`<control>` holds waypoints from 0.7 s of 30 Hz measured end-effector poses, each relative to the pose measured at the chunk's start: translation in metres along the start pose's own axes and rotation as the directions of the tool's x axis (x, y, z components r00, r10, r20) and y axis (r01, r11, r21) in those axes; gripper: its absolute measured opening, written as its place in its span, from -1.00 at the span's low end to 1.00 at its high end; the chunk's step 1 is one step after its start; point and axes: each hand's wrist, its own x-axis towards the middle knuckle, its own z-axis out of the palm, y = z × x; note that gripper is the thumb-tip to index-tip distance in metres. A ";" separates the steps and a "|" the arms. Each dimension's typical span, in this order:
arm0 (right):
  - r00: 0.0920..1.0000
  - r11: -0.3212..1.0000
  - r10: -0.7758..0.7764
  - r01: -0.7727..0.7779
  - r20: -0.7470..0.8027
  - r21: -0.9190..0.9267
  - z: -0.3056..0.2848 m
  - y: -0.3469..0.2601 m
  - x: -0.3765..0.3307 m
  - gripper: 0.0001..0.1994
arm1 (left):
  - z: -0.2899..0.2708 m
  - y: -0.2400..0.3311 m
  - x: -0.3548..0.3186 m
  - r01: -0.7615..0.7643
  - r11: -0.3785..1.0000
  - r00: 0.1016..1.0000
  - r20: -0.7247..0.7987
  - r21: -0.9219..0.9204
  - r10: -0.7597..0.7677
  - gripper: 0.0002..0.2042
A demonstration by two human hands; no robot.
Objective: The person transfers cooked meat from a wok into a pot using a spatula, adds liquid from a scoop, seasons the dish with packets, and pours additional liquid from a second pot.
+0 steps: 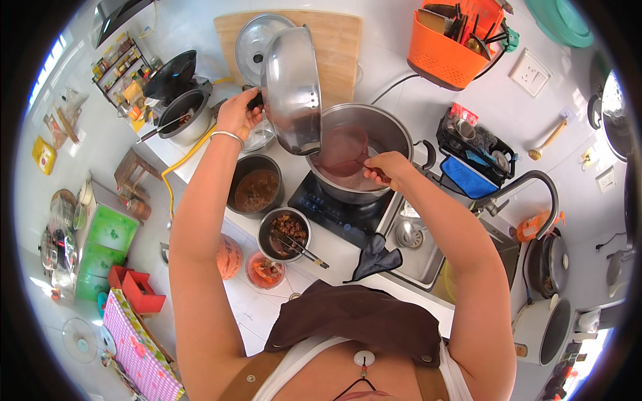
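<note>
the steel pan (291, 83) is tipped up on its side at the left edge of the large pot (396, 128), its lower rim close to that pot's rim; whether the two touch, i cannot tell, nor what the pan holds. the left hand (239, 115) is wrapped round its black handle. the right hand (391, 172) grips the handle of a reddish dipper (344, 148), whose bowl sits at the pot's mouth, just beside the pan.

the step seems to be working pan and dipper together over the pot. it calls for a steady left wrist, the pan's low lip inside the pot's rim, and slow, small tilts; too quick a tip could splash or send drips down the outside. the dipper is best held level, clear of the pan's edge.

below the pot lies an induction cooker (338, 212), so spills there matter. to the left on the table (418, 294), a dark pot (251, 166) of brown liquid and a small steel pot (265, 230) with tongs (311, 255) leave little elbow room. a grey mitt (378, 259) lies near the sink, handy if handles run hot.
</note>
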 end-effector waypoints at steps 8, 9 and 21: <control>0.988 0.980 -0.154 0.152 0.009 0.127 -0.024 -0.009 -0.079 -0.90 | 0.020 0.009 0.004 -0.023 0.993 0.997 0.078 0.112 0.014 -0.79; 0.986 0.976 -0.166 0.165 -0.003 0.141 -0.028 -0.010 -0.089 -0.90 | 0.025 0.009 0.004 -0.025 0.991 0.997 0.079 0.131 0.015 -0.79; 0.911 0.934 -0.307 0.344 -0.274 0.097 -0.108 -0.004 -0.230 -0.87 | 0.116 -0.006 0.003 -0.231 0.784 0.959 0.272 0.576 0.083 -0.65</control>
